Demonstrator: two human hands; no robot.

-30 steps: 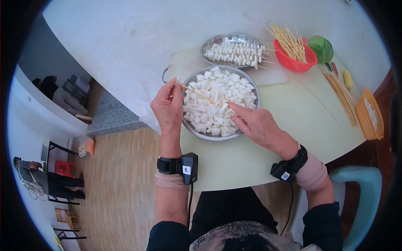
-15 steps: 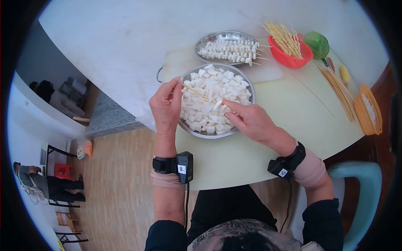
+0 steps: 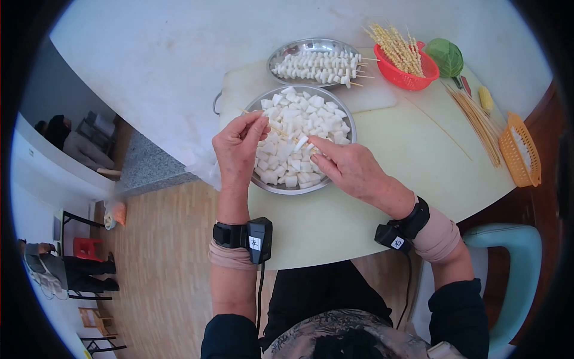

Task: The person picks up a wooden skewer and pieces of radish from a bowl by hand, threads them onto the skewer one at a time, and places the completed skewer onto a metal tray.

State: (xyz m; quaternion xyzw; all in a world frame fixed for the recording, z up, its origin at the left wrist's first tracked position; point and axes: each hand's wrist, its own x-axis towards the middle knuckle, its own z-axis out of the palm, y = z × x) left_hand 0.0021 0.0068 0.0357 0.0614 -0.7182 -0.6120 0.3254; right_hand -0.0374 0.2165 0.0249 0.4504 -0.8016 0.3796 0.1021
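Nearest, the right hand is closed with thumb and finger about the near end of a thin stick, and some white pieces sit on this end, at the fingertips. To the left of it, the left hand pinches the stick toward its other end, and a short tip comes out beyond the fingers. Whether the left fingers also hold a piece, I cannot tell.

The step in hand seems to be threading pieces on the stick. In my judgement, moving a piece along it calls for one hand to keep the stick steady and the other to push gently, because a hard push could split the piece.

Under both hands is the bowl, with many loose chunks in it, on the worktop. To the right of the right hand, one single stick lies apart, then a bundle, and then the orange basket.

Farther, ahead of the right hand, the dish bears filled skewers. Ahead and to the right are the red basket with yellowish skewers, and the cabbage just beside it.
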